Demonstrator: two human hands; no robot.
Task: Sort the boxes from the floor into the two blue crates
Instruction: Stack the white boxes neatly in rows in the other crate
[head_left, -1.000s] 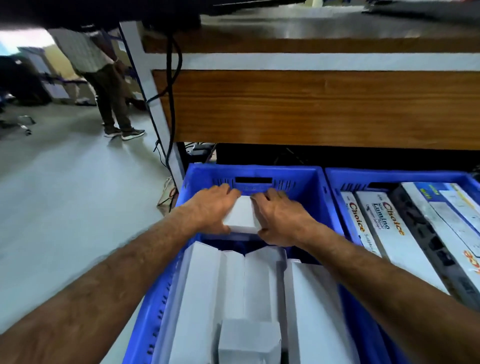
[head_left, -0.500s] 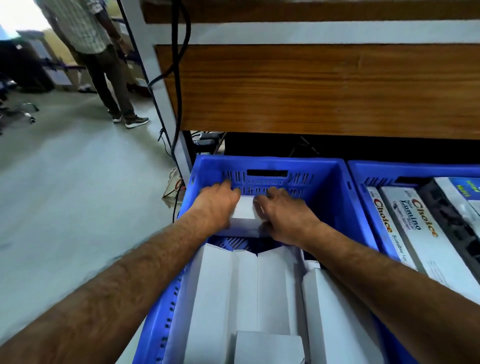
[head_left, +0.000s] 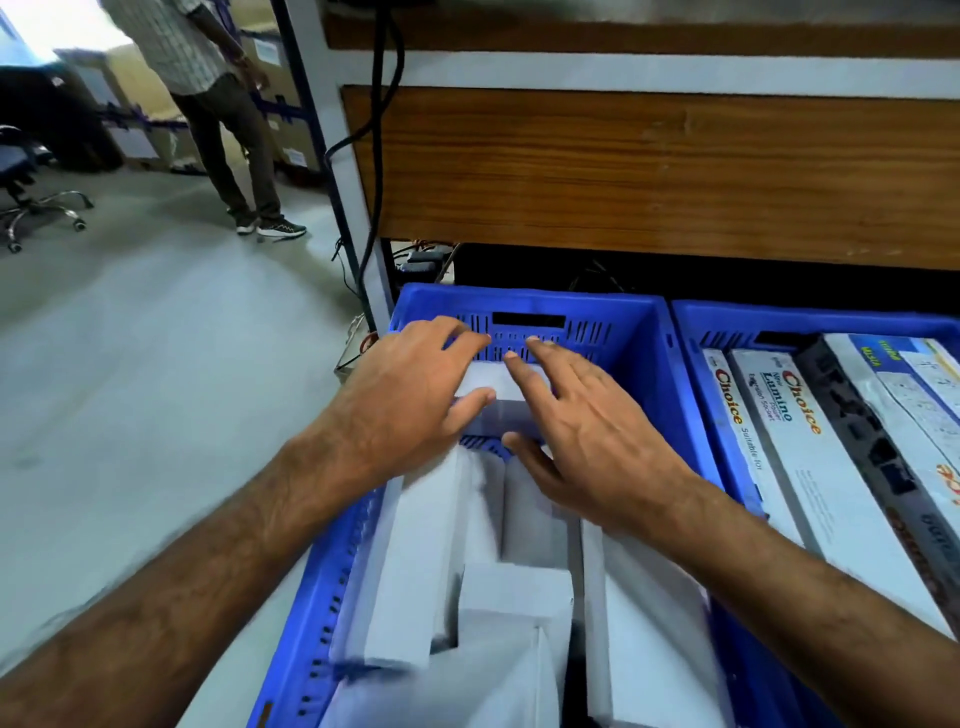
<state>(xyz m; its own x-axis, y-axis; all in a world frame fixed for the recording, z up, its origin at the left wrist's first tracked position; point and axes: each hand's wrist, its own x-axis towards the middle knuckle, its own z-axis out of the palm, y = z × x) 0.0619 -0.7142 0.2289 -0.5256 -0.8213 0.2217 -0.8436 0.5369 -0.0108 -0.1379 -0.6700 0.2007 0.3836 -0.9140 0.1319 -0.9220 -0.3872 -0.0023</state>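
Two blue crates stand side by side on the floor. The left crate holds several plain white boxes. A small white box lies at its far end. My left hand hovers over that box's left side with fingers extended, its thumb touching the box's near edge. My right hand is spread flat over the box's right side, fingers straight. The right crate is packed with long printed boxes marked "Choice".
A wooden panel of a table or rack overhangs the crates' far ends, with a metal leg and a black cable at its left. A person stands on the grey floor beyond; an office chair is far left.
Both hands gripped the small white box before; now their fingers have straightened and spread over it. The box sits at the crate's far end.
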